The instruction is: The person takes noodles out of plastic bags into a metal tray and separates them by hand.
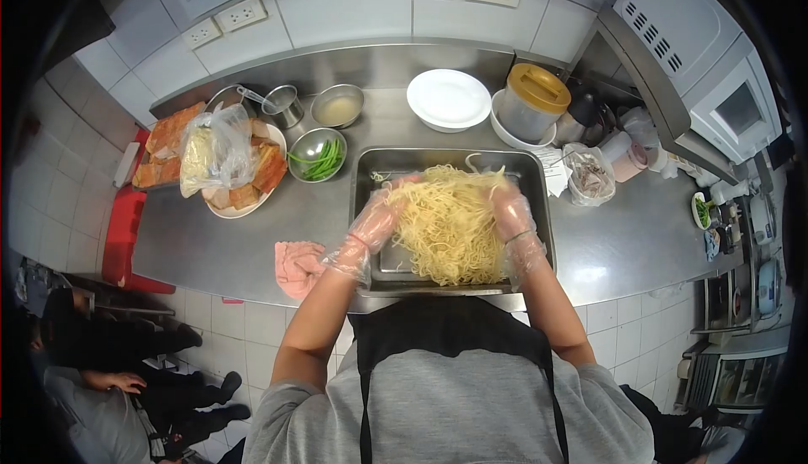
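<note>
A heap of yellow noodles (450, 233) lies in a deep rectangular metal tray (387, 264) at the front of the counter. My left hand (383, 212), in a clear plastic glove, grips the noodles from the left side, its fingertips buried among the strands. On the opposite side my right hand (510, 210), gloved the same way, is closed around noodles at the upper right of the heap. Some strands between the hands look lifted and slightly blurred. Bare metal of the tray shows at the lower left, and one strand hangs over the back rim.
Left of the tray are a bowl of green vegetables (318, 156), a bowl of pale liquid (338, 107), a pink cloth (298, 267) and a plate of meat pieces (271, 169) under a plastic bag. Behind stand white plates (449, 99) and a yellow-lidded container (534, 98). Other people stand at lower left.
</note>
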Motion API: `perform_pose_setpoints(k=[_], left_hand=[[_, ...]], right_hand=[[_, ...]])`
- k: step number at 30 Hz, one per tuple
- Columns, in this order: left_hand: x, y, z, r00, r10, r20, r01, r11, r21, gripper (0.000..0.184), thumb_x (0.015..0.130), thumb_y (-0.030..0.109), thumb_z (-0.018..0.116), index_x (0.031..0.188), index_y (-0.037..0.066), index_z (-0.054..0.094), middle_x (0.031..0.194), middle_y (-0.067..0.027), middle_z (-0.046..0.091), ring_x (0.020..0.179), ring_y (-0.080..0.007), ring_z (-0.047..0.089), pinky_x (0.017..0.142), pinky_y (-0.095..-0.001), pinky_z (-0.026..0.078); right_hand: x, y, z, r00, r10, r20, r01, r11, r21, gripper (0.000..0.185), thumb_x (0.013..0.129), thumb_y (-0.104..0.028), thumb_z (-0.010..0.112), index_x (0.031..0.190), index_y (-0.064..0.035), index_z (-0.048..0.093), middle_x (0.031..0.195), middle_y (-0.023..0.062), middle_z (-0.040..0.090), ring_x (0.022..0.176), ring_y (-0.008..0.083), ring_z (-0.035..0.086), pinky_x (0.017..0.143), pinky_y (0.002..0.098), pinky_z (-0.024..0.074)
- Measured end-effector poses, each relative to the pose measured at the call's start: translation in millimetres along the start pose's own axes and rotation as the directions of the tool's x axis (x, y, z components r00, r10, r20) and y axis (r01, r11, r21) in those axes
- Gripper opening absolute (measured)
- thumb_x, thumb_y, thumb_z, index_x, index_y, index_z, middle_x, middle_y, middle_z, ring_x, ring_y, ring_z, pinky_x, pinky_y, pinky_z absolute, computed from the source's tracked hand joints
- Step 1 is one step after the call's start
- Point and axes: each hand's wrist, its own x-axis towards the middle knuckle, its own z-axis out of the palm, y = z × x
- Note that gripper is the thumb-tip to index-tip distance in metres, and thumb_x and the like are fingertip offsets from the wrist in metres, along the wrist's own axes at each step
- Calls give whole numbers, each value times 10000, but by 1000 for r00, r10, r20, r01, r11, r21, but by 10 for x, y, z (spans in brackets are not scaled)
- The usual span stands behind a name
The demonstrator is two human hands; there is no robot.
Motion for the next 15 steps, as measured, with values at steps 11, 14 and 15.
perform_pose_setpoints(k=[11,14,15], left_hand=[[23,172,230,999,33,29,-44,749,661,502,889,151,659,1349,41,492,1246,-134,614,1113,-229,590,960,-339,461],[164,-403,-65,980,188,-65,-33,479,877,394,898,196,594,1263,52,562,1160,-207,631,1052,-354,608,901,-397,479],[149,-415,-52,968,230,-100,-29,500,866,386,891,229,592,1239,62,577,1125,-228,633,1045,-383,607,894,-425,481]], right_hand=[[-69,-236,290,994,19,109,61,727,-684,538,783,-340,708,1245,-83,612,1244,202,596,1139,347,580,969,362,451],[33,-55,74,996,-47,-74,-3,829,-559,499,834,-313,656,1199,24,606,1126,179,654,1036,278,625,883,345,490],[174,72,-165,998,-8,-69,-22,903,-430,471,856,-251,656,1219,40,586,1116,158,658,1017,238,628,875,330,499]])
